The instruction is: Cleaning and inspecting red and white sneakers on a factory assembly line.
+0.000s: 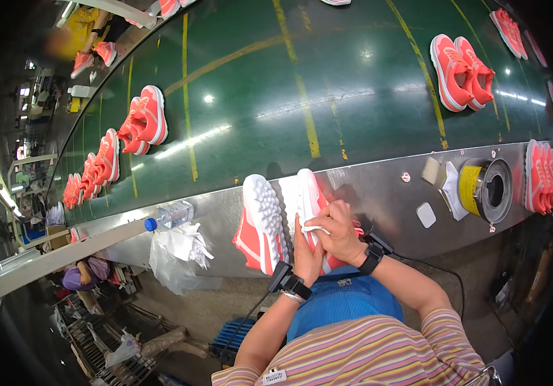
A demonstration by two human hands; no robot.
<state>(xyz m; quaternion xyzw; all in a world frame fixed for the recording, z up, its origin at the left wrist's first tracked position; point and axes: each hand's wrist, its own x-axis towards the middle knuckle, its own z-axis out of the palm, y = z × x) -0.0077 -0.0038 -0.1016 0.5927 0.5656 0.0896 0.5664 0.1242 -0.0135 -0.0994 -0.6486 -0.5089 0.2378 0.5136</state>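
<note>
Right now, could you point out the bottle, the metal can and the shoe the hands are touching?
Bottle (176, 215): head view, on its clear side.
Metal can (472, 190): head view, on its yellow label.
Touched shoe (314, 193): head view, on its coral upper.

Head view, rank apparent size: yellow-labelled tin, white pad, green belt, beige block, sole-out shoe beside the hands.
1. Green belt
2. Sole-out shoe
3. Yellow-labelled tin
4. White pad, beige block: too alike to rank
</note>
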